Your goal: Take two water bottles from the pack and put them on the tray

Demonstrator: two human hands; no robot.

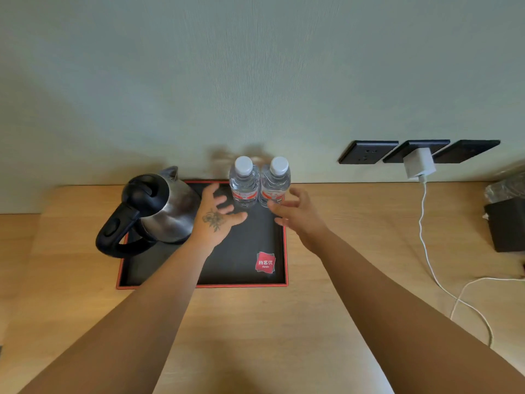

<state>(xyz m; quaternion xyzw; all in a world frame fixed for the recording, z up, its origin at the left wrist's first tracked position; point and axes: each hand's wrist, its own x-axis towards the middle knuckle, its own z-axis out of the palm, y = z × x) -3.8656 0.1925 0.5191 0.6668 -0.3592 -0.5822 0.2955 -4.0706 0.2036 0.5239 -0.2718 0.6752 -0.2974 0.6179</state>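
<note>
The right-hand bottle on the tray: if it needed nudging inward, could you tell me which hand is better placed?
Probably the right hand: open, it is right beside that bottle. The left hand lies beyond the other bottle.

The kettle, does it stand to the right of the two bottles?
No, the kettle stands at the left of the tray, and both bottles are right of it.

The kettle (167,206) left of the bottles is brushed, shiny metal with a glossy black plastic lid and handle. The two bottles (259,184) are clear plastic — matt white caps. Under them, the tray (241,251) looks matt black; the desk (341,251) around it is smooth pale wood.
</note>
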